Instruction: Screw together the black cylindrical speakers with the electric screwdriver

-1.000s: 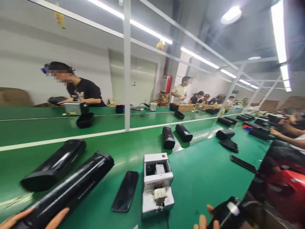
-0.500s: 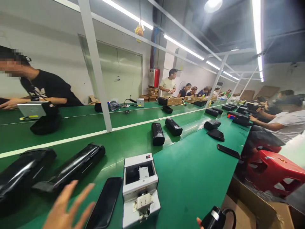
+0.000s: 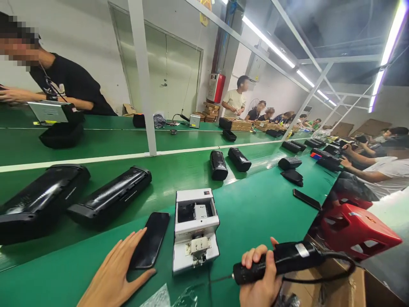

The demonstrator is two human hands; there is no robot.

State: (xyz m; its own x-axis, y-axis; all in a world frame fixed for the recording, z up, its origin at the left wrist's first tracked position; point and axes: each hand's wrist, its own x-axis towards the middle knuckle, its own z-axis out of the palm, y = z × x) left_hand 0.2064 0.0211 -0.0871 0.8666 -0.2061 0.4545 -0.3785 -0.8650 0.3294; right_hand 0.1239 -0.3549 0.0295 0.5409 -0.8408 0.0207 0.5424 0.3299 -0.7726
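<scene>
My right hand [image 3: 260,275] is wrapped round a black electric screwdriver [image 3: 287,258], its thin bit pointing left over the green table and a cable curving off its back end. My left hand [image 3: 116,273] lies low with fingers stretched out, beside a black smartphone [image 3: 151,241]; its fingertips reach the phone's left edge, though I cannot tell if they touch. Between the hands stands a white screw feeder [image 3: 195,230] with an open top. At the bottom edge lies a piece of clear plastic [image 3: 174,298], partly cut off.
Black cylindrical speakers [image 3: 111,194] lie on the green belt at left, with two smaller ones [image 3: 219,165] farther back. A white post [image 3: 142,76] rises at the far side. A cardboard box [image 3: 338,283] and red stool [image 3: 358,230] are at right. Co-workers sit along the line.
My right hand has come up into view with the screwdriver, now lying level. My left hand has moved right and down toward the phone. The view has shifted downward.
</scene>
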